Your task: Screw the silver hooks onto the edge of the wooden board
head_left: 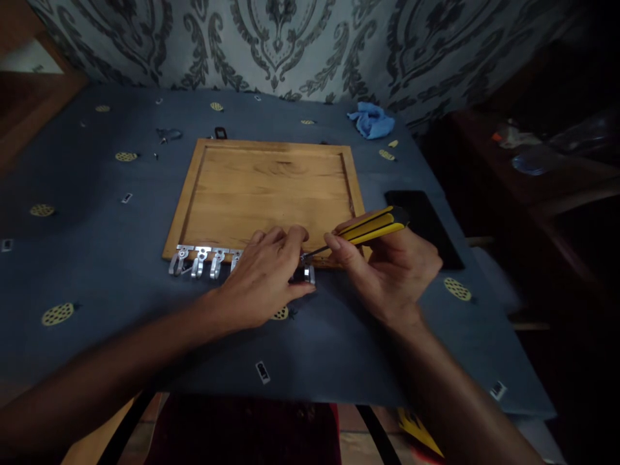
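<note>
A wooden framed panel (271, 187) lies on the table, with a metal hook rail (203, 250) along its near edge. The silver hooks hang over that edge. My left hand (266, 278) rests over the right part of the rail, fingers bent on the wood and thumb below, gripping rail and edge together; the hooks beneath the palm are hidden. In my right hand (387, 271) is a screwdriver (372, 226) with a yellow and black handle. Its shaft points left, and the tip meets the rail beside my left fingers. Whether a screw sits under the tip I cannot tell.
The table wears a dark blue cloth (97, 258) with pineapple prints. A black flat object (431, 226) lies right of the panel, and a crumpled blue cloth (372, 121) at the back right. Small dark hardware (169, 134) is scattered at the back left. A patterned curtain hangs behind.
</note>
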### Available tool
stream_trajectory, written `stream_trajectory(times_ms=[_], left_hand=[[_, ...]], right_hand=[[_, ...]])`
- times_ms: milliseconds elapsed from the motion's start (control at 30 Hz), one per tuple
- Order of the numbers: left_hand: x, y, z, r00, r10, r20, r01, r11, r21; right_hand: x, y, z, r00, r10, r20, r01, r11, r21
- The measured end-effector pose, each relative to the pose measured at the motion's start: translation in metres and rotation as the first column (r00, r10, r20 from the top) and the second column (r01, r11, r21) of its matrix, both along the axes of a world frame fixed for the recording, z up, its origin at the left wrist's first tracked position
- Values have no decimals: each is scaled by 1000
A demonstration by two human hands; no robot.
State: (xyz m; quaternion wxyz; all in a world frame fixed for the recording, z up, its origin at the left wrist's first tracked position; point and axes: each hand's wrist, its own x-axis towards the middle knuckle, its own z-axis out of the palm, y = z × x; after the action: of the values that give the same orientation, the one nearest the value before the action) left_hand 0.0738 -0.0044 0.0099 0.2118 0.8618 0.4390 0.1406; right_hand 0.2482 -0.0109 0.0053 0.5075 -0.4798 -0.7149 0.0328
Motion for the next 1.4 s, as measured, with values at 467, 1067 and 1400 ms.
stream_trajectory(times_ms=[467,1067,1400], left_hand=[[-1,0,-2,1000,0,12,0,1000,13],[-1,0,-3,1000,-8,1,8,999,43],[0,0,-4,1000,-9,6,8,999,37]], right_hand=[[2,1,3,992,118,-43,-121,991,-63],[2,-2,14,857,151,-492,-355,866,-352],[-2,-4,10,927,82,-366,-190,945,-268]])
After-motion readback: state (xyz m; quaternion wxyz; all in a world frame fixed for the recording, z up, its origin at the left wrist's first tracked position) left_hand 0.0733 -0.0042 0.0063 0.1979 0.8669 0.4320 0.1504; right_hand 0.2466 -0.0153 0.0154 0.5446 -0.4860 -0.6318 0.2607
